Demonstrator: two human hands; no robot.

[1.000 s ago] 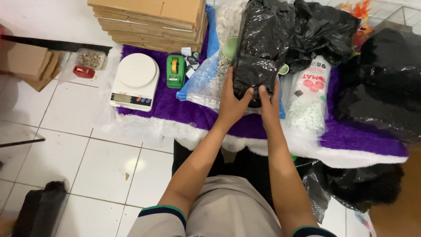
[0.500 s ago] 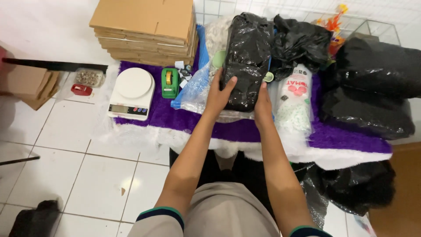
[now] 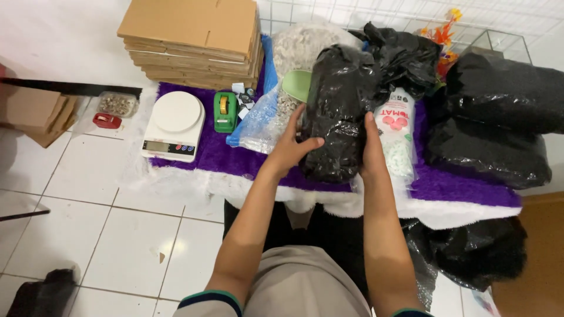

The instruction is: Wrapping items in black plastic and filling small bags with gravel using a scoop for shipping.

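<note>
Bright even light, soft shadows, sharp

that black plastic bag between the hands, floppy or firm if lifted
The bulging black plastic bag probably sags somewhat: its film is wrinkled. It looks packed full, so likely heavy. Glossy plastic may slip; the left hand and right hand grip both sides.

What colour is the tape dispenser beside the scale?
Green; the tape dispenser shows best in the head view.

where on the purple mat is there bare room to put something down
Bare purple mat lies in front of the green tape dispenser, between the white scale and the left hand. A thinner strip runs along the front edge right of the right hand. The rest is crowded: the held black bag, clear pellet bags, big black sacks.
</note>
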